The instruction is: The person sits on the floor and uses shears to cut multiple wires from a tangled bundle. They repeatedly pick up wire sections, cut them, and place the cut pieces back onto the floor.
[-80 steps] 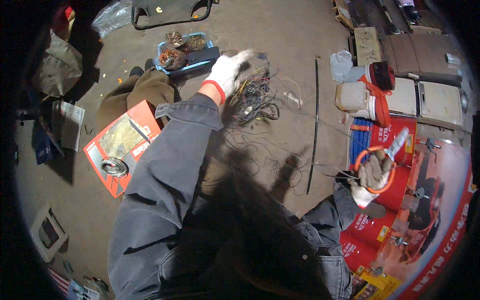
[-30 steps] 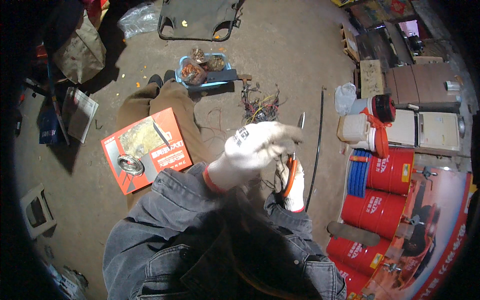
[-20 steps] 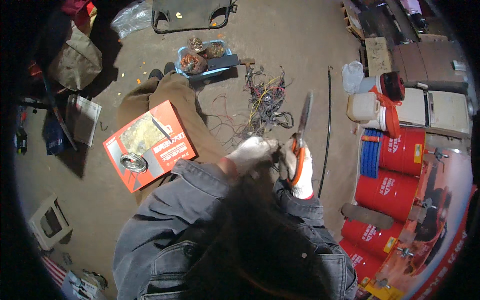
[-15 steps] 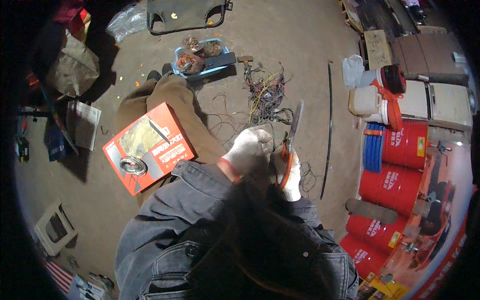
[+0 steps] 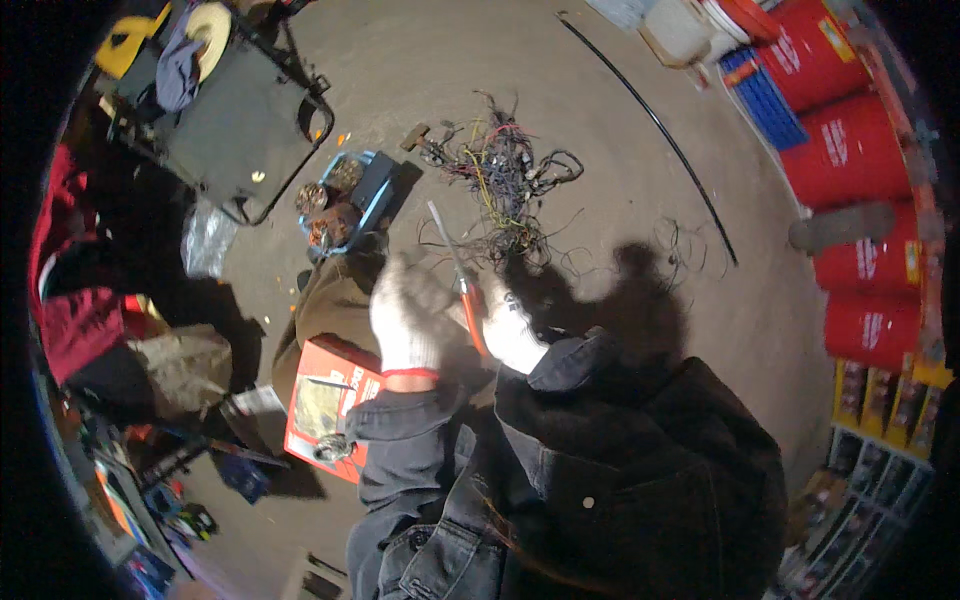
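My right hand (image 5: 512, 330), in a white work glove, is closed around the orange handles of a pair of scissors (image 5: 469, 300). Their long blade points up and away from me. Close beside it on the left is my left hand (image 5: 402, 310), also gloved, its fingers smeared by motion; whether anything is in them I cannot make out. Beyond both hands a tangle of mixed wires (image 5: 507, 185) lies on the floor. A red box (image 5: 312, 425) rests by my left forearm, bearing a silver coil (image 5: 333, 447) and a dark slim tool (image 5: 328, 383).
A blue basket (image 5: 376, 222) with filled tubs stands ahead to the left, near a hammer (image 5: 414, 137). A folding seat (image 5: 240, 140) is further left. A long black rod (image 5: 655, 118) lies to the right, before red drums (image 5: 845, 150). Loose wires (image 5: 685, 255) lie nearer.
My view has turned, so the floor items appear rotated and the drums sit further right. The scissors still are in my right hand. My left hand has moved and blurred.
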The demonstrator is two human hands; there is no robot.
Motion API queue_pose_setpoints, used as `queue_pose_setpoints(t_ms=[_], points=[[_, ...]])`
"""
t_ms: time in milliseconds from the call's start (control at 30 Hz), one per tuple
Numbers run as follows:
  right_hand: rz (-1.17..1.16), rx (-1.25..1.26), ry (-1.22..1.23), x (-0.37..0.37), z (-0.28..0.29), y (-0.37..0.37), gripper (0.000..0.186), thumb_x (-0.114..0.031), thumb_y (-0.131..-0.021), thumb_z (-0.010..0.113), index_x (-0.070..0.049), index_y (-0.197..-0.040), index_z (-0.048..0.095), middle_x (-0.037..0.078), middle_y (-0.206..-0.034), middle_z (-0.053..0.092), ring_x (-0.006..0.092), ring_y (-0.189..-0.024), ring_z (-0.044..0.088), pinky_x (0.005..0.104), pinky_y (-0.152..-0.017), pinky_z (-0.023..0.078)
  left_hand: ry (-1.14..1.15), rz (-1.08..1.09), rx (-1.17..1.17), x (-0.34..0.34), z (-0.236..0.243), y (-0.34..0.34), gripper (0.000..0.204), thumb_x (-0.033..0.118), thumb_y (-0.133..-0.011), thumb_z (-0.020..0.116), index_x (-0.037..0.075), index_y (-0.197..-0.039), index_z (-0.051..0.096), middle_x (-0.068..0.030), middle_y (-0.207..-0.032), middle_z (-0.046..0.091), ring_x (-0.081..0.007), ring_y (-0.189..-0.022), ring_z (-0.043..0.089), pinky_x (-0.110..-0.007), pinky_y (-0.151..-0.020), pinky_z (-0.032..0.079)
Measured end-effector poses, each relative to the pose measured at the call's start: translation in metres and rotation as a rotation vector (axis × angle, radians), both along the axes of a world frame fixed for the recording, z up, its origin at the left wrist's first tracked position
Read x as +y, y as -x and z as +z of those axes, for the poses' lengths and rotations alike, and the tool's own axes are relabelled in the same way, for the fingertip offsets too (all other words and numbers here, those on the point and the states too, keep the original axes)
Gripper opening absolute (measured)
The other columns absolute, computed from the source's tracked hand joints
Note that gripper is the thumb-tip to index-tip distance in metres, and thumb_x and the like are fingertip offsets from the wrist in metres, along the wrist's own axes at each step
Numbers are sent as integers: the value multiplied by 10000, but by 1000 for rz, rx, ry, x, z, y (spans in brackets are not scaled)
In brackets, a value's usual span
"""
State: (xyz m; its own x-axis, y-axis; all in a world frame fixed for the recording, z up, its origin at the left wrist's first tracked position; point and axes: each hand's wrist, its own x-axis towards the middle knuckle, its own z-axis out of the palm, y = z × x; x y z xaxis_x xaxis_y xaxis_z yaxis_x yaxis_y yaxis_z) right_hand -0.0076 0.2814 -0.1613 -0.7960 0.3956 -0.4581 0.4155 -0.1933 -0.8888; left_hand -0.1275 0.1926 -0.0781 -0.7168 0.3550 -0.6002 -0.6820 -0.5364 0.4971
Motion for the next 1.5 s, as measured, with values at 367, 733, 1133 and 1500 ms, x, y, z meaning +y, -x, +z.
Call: queue_pose_setpoints(t_ms=[367,733,1133,1500], points=[[-112,-87,-43,74,-112,30,620,-465,-808,718,-7,-1197,568,102,-995,599,182,-862,562,314,-743,466,487,-282,543,-35,95,9,276,325,-909,614,58,-976,607,28,-643,511,-51,-477,427,-189,-418,309],[-915,339,1217,165,-196,186,240,-302,-968,496,-98,-1075,562,86,-1109,615,294,-886,610,436,-760,563,862,166,896,-98,137,-38,124,99,-858,588,4,-935,567,-49,-781,520,-140,-665,502,-272,-551,418],[-857,693,987,378,-4,235,225,-217,-932,574,-107,-1124,533,76,-1102,587,272,-930,591,427,-818,535,-26,488,661,-153,134,-6,238,260,-1017,435,63,-1034,568,53,-558,306,-53,-433,223,-222,-370,197],[-536,302,-39,396,-41,184,167,-137,-870,593,-37,-991,652,112,-858,662,228,-780,627,337,-645,476,-145,272,414,-122,106,3,267,246,-1021,443,21,-1121,548,77,-518,255,-52,-409,219,-198,-347,217]])
